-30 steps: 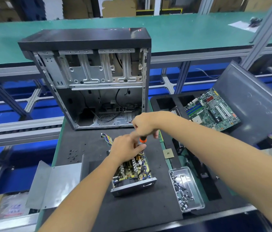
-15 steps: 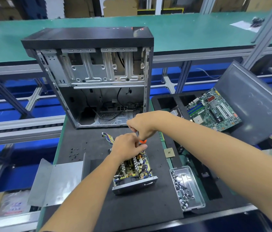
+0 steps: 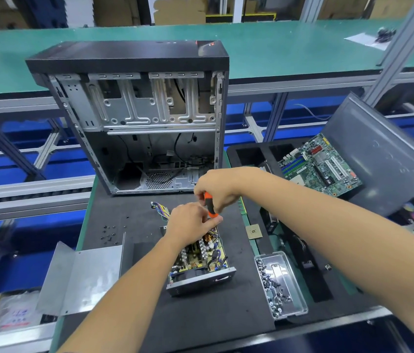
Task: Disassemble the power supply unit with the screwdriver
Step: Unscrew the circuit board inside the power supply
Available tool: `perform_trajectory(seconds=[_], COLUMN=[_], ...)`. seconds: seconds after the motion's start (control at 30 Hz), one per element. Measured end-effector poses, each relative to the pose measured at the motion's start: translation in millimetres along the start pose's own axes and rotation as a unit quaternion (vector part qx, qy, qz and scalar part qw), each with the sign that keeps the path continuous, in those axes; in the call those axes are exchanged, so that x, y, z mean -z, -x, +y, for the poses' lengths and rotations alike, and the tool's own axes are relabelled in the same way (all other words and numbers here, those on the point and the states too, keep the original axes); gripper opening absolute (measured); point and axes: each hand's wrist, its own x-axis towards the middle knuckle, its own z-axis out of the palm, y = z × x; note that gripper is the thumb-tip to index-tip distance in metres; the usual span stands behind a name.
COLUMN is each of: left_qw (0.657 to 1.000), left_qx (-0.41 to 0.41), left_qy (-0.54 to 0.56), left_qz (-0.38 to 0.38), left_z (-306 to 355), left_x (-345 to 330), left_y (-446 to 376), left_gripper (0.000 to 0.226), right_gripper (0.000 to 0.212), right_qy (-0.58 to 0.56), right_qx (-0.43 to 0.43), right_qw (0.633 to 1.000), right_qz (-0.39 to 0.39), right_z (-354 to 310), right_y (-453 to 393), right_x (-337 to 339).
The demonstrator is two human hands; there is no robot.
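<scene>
Camera nearer now — black mat (image 3: pixel 129 220) on green bench (image 3: pixel 277 47) — blue racking (image 3: pixel 22 169) behind.

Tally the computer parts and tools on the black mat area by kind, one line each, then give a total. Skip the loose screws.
Computer case: 1
Power supply unit: 1
Motherboard: 1
CPU chip: 1
Screwdriver: 1
Clear screw tray: 1
Bent metal cover: 1
Grey side panel: 1
Total: 8
</scene>
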Motion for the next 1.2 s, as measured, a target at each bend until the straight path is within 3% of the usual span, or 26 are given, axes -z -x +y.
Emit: perform_trajectory(seconds=[0.07,0.17,0.3,0.4,0.63,0.77,0.83,1.0,1.2], left_qw=[1.000,1.000,0.998,0.992,0.980,0.981,0.979,0.980,0.983], left_qx=[-0.001,0.007,0.023,0.054,0.072,0.071,0.077,0.072,0.061], left_qy=[0.004,0.015,0.008,0.047,0.112,0.106,0.119,0.113,0.099], left_qz=[-0.004,-0.015,-0.059,-0.103,-0.148,-0.147,-0.146,-0.147,-0.144], left_z=[-0.2,-1.2,-1.5,-2.6,-3.7,-4.1,-4.3,-3.7,-2.4], left_x=[-0.8,-0.5,1.8,4.4,11.8,11.1,10.1,9.3,10.3], left_y=[0.2,-0.5,-2.5,-4.0,-7.9,-6.7,-6.5,-6.8,-4.4], left_gripper=[0.059,0.057,0.055,0.031,0.023,0.022,0.019,0.024,0.025], right_gripper=[0.027,0.055,0.030,0.021,0.018,0.018,0.027,0.023,0.030], right_qy=[0.000,0.036,0.029,-0.016,0.008,0.020,0.048,0.035,0.078], right_qx=[-0.022,-0.090,-0.077,-0.068,0.010,-0.035,-0.082,-0.093,-0.025], right_qw=[1.000,0.994,0.996,0.997,1.000,0.999,0.995,0.994,0.995], right_qz=[0.009,0.050,-0.022,-0.035,0.013,0.004,0.019,-0.035,-0.063], right_z=[-2.5,-7.2,-12.8,-11.3,-5.8,-11.7,-16.5,-18.7,-10.4], right_y=[-1.2,-2.4,-8.4,-7.7,0.1,-1.1,-0.9,-6.2,0.1], right_x=[-6.2,-7.3,-1.7,2.0,1.9,-0.9,-0.7,1.4,5.0])
